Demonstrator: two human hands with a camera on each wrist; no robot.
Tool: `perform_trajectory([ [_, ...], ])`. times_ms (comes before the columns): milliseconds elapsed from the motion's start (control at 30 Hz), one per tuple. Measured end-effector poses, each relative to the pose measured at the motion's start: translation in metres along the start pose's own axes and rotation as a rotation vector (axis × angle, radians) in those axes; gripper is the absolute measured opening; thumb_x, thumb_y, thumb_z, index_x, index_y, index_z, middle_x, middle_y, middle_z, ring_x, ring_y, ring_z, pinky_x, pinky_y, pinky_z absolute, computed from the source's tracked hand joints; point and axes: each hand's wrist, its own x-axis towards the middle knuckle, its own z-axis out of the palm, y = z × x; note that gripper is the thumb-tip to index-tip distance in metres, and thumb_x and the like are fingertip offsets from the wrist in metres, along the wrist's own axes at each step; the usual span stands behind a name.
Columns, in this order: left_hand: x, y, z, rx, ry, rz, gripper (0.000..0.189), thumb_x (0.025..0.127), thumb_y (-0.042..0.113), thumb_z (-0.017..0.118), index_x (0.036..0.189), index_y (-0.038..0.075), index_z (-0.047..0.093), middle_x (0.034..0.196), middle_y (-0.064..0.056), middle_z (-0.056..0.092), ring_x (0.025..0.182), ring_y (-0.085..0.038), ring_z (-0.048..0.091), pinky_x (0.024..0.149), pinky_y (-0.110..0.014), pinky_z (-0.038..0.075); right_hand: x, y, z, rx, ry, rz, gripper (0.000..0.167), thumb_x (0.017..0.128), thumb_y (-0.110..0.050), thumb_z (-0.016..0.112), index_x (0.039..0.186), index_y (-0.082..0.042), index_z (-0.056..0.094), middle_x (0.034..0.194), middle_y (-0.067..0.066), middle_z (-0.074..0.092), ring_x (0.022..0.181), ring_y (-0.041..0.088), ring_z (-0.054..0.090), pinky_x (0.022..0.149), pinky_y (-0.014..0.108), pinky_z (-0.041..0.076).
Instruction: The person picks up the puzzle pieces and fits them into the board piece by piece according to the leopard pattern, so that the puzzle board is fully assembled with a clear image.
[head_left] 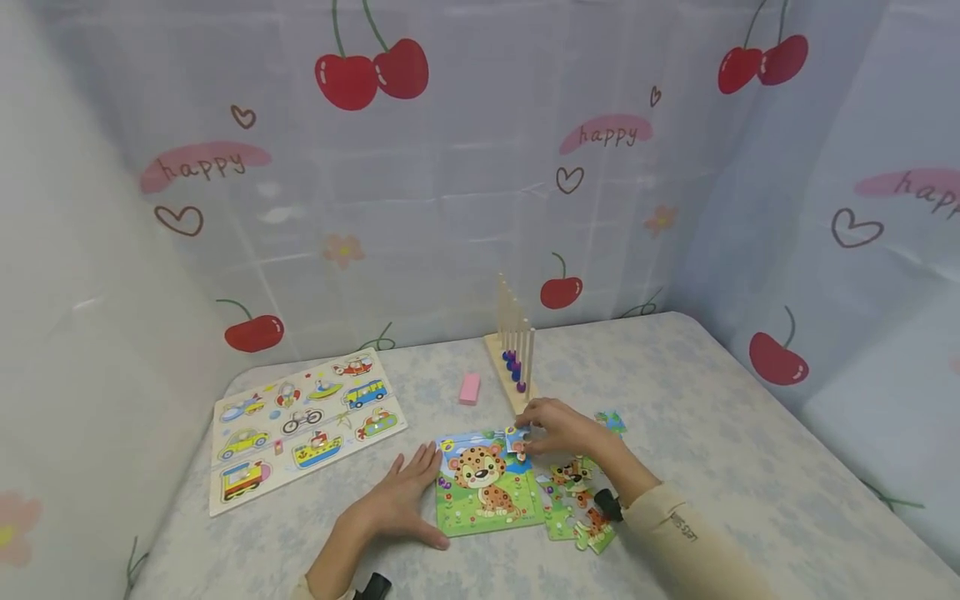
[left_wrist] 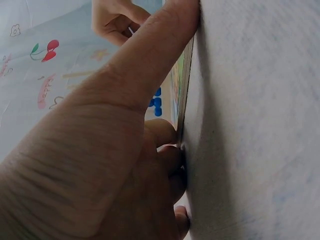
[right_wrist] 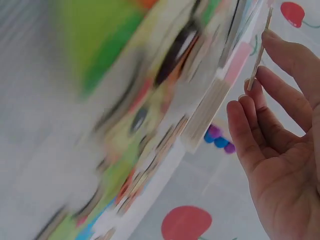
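Note:
A square puzzle board with a spotted leopard cub on green grass lies on the table. Beside its left edge rests my left hand, fingers spread and fingertips at the edge, thumb by the lower left corner. Over the board's upper right corner, my right hand pinches a puzzle piece with a bit of blue and orange print. In the right wrist view this thin piece is edge-on between thumb and fingers. Several loose and part-joined puzzle pieces lie right of the board, partly under my right forearm.
A wooden peg stand with upright rods and blue and purple beads stands behind the board. Near it lies a pink block. A vehicle puzzle board occupies the left side. One blue-green piece lies beyond my right forearm.

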Motion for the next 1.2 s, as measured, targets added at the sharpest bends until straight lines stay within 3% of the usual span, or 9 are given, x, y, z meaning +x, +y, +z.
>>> perform_trajectory([
  [400,0.004,-0.002,0.002,0.014,0.000,-0.001,0.131,0.061,0.068,0.079,0.154,0.000,0.017,0.163,-0.020,0.009,0.152,-0.035,0.008,0.122,-0.059,0.006,0.029,-0.032,0.015,0.052,-0.069,-0.077,0.032,0.087,-0.028,0.074,0.113,-0.010,0.072,0.109,0.003,0.067,0.096,0.017,0.064,0.080,0.026,0.055],
  [700,0.003,-0.002,0.000,0.024,0.004,0.007,0.130,0.062,0.067,0.079,0.154,0.000,0.017,0.163,-0.020,0.010,0.152,-0.035,0.009,0.122,-0.059,0.007,0.058,-0.051,0.025,-0.028,-0.130,-0.078,0.033,0.084,-0.029,0.075,0.112,-0.011,0.073,0.106,0.000,0.067,0.095,0.012,0.061,0.085,0.026,0.054],
  [1000,0.001,-0.001,-0.002,0.008,-0.007,-0.006,0.130,0.062,0.067,0.079,0.154,0.000,0.017,0.164,-0.019,0.009,0.152,-0.034,0.008,0.122,-0.059,0.007,0.064,-0.063,0.031,-0.101,-0.121,-0.050,0.036,0.083,-0.034,0.076,0.113,-0.013,0.072,0.104,-0.004,0.064,0.095,0.008,0.058,0.088,0.024,0.052],
  [1200,0.001,-0.002,-0.001,-0.002,-0.011,-0.014,0.130,0.062,0.067,0.079,0.155,0.000,0.016,0.164,-0.018,0.009,0.153,-0.033,0.008,0.123,-0.058,0.006,0.060,-0.063,0.028,-0.115,-0.104,-0.047,0.032,0.082,-0.024,0.076,0.111,-0.011,0.073,0.105,0.000,0.067,0.098,0.013,0.061,0.090,0.028,0.053],
])
